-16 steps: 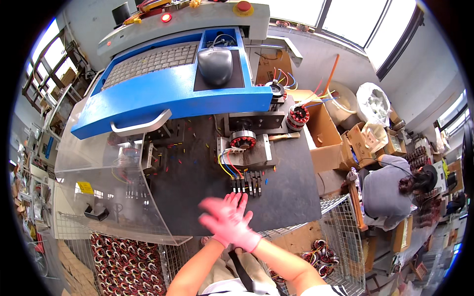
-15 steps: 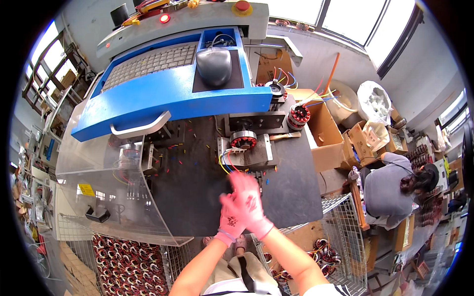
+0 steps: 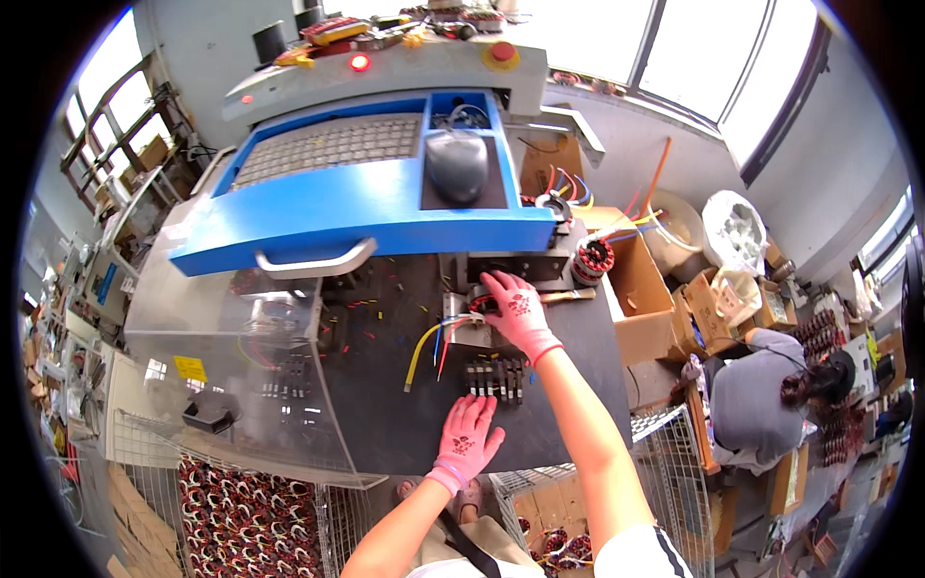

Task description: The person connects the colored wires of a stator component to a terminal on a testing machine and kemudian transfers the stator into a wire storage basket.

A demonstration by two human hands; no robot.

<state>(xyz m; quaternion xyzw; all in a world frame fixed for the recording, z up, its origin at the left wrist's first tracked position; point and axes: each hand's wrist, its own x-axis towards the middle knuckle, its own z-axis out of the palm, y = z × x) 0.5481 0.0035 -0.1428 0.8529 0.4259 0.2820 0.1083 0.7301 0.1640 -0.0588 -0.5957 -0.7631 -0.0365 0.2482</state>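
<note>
A red-and-black wound motor stator (image 3: 479, 304) sits on the metal fixture, with yellow, blue and red lead wires (image 3: 422, 353) trailing from it toward me. My right hand (image 3: 518, 316), in a pink glove, is curled around the stator's right side and hides much of it. Just nearer stands a black terminal clamp block (image 3: 494, 379) with a row of upright pieces. My left hand (image 3: 467, 438), also gloved in pink, lies palm down with fingers stretched out, its fingertips at the block's near edge. The left hand holds nothing.
Above the bench juts a blue drawer (image 3: 318, 236) with keyboard and mouse. A clear plastic guard (image 3: 241, 405) stands left. Another stator (image 3: 593, 260) and a brush (image 3: 568, 295) lie right, by a cardboard box (image 3: 641, 294). A person (image 3: 761, 385) sits farther right.
My hands, together near the bench's front before, have parted. The right reached forward to the stator; the left settled by the clamp block. The view shifted, moving the drawer right and down.
</note>
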